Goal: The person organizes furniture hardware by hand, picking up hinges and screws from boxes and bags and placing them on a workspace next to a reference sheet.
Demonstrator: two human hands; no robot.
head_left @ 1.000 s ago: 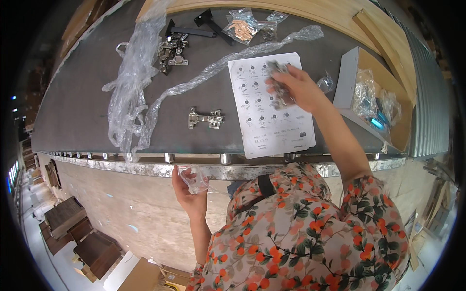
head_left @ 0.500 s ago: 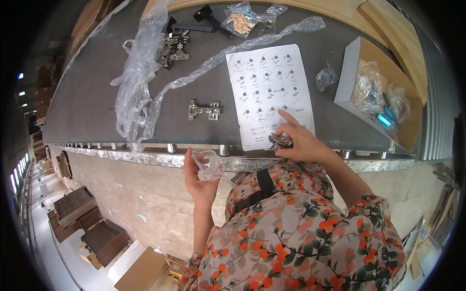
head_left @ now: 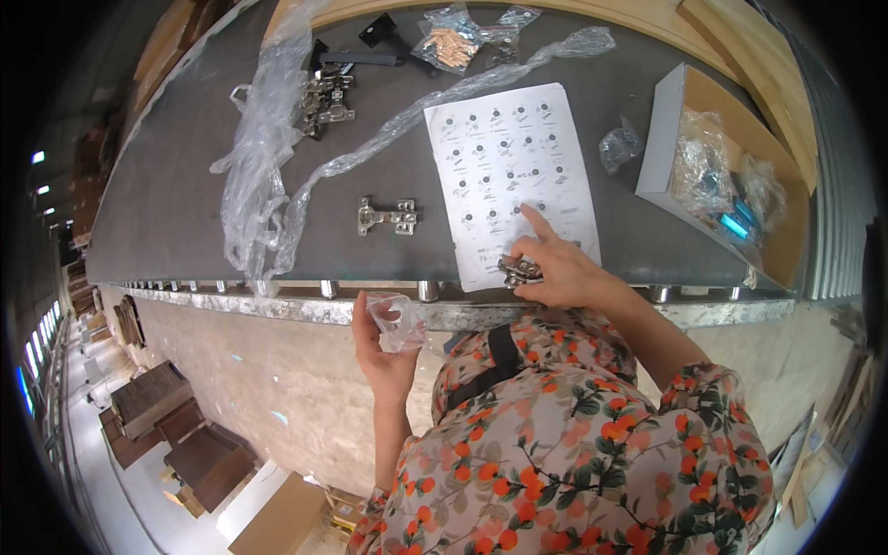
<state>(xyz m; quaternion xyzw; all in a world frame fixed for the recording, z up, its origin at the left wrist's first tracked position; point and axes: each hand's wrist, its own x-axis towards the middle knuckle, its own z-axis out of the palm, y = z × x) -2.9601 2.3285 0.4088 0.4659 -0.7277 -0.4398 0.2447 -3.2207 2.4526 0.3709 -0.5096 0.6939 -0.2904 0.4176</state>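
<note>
My right hand (head_left: 566, 272) holds a metal cabinet hinge (head_left: 520, 271) between thumb and fingers, while its index finger stretches out onto a printed parts sheet (head_left: 467, 236). The hinge lies over the sheet's lower edge. In front of the table edge, my left hand (head_left: 381, 356) has a crumpled clear plastic bag (head_left: 398, 324) in its curled fingers; whether anything is inside cannot be made out. Another hinge (head_left: 388, 217) lies flat on the dark tabletop, left of the sheet. More hinges (head_left: 328, 102) are piled farther back beside the plastic wrap.
Clear plastic wrap (head_left: 254, 166) lies along the left, with a twisted strand reaching across the back. A bag of wooden dowels (head_left: 450, 48) lies at the far side. An open cardboard box (head_left: 659, 139) with bagged parts stands right, near a small clear bag (head_left: 620, 148). Metal rollers line the front edge.
My right hand has shifted slightly left with the hinge, its index finger still on the sheet. My left hand keeps the plastic bag in nearly the same place.
</note>
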